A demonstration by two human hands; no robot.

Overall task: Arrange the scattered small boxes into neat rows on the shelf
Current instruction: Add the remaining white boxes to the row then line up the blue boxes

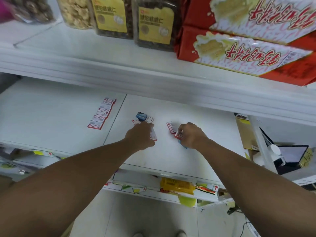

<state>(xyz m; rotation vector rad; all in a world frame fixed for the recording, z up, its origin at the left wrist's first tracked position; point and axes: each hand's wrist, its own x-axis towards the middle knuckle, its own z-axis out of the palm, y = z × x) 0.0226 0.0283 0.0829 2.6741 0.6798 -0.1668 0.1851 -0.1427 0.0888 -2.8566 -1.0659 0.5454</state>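
Your left hand (140,134) grips a red box (153,135), your right hand (191,134) pinches another (178,135); the finished row (102,113) lies far left, nearer your left.

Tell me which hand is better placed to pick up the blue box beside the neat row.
Left. The left hand lies just below the blue box; the right hand is farther away, already gripping a red-and-white box.

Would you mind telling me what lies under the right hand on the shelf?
Under the right hand, a red-and-white small box shows at the fingertips and a blue box corner pokes out below. The hand covers the rest of both.
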